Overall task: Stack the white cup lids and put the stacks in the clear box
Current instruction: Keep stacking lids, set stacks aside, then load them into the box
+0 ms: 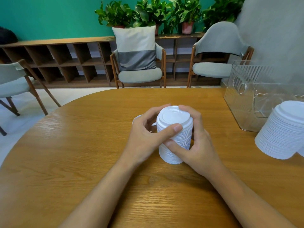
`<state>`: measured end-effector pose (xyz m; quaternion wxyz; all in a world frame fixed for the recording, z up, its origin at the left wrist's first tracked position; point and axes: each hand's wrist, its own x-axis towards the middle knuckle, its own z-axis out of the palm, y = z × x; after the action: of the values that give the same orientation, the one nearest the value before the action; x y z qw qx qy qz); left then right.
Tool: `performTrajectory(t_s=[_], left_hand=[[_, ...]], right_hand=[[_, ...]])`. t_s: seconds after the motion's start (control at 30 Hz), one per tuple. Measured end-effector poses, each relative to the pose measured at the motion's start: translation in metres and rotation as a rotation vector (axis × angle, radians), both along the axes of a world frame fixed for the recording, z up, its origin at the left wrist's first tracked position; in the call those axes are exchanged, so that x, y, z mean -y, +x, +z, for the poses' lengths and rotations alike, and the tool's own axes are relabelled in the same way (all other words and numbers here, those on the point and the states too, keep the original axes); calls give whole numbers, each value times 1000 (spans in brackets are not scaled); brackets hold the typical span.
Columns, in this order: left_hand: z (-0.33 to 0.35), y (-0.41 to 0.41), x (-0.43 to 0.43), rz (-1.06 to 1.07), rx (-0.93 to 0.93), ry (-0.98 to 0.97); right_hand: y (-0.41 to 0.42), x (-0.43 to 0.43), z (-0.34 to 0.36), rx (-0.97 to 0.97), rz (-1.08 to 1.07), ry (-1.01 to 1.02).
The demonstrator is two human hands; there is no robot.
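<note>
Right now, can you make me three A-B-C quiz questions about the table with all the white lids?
1. Where is the clear box?
A. On the far right of the table.
B. Under the table.
C. At the table's left edge.

2. What colour is the wall behind the plants?
A. Red.
B. Green.
C. Yellow.

3. What are the left hand and right hand doing?
A. Lifting the clear box.
B. Lying flat on the table.
C. Gripping the upright lid stack.

Answers:
1 A, the box stands at the right, beyond a second lid stack.
2 B, the wall is teal-green.
3 C, fingers and thumbs of both hands curl round the stack.
</note>
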<state>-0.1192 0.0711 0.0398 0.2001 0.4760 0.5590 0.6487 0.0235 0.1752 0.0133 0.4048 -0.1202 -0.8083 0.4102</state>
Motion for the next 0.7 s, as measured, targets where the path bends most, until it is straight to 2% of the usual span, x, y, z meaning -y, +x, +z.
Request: performTrajectory(t_s=[0.1, 0.17, 0.27, 0.33, 0.4, 0.47, 0.6, 0.7], left_hand=[[-4, -14, 2, 6, -108, -14], [-10, -27, 3, 154, -175, -55], [-25, -52, 4, 420, -469, -182], [-31, -62, 6, 423, -664, -322], [-32, -65, 8, 379, -772, -463], [-33, -65, 8, 365, -831, -511], [-32, -60, 6, 402, -879, -400], [-32, -60, 4, 378, -831, -329]], right_hand=[[1, -3, -1, 6, -9, 18], [1, -4, 0, -1, -28, 28], [2, -6, -1, -11, -65, 33], [1, -6, 0, -14, -82, 33], [1, -6, 0, -6, -84, 30], [2, -7, 0, -1, -81, 28], [1, -7, 0, 5, -86, 22], [1, -8, -1, 1, -86, 25]])
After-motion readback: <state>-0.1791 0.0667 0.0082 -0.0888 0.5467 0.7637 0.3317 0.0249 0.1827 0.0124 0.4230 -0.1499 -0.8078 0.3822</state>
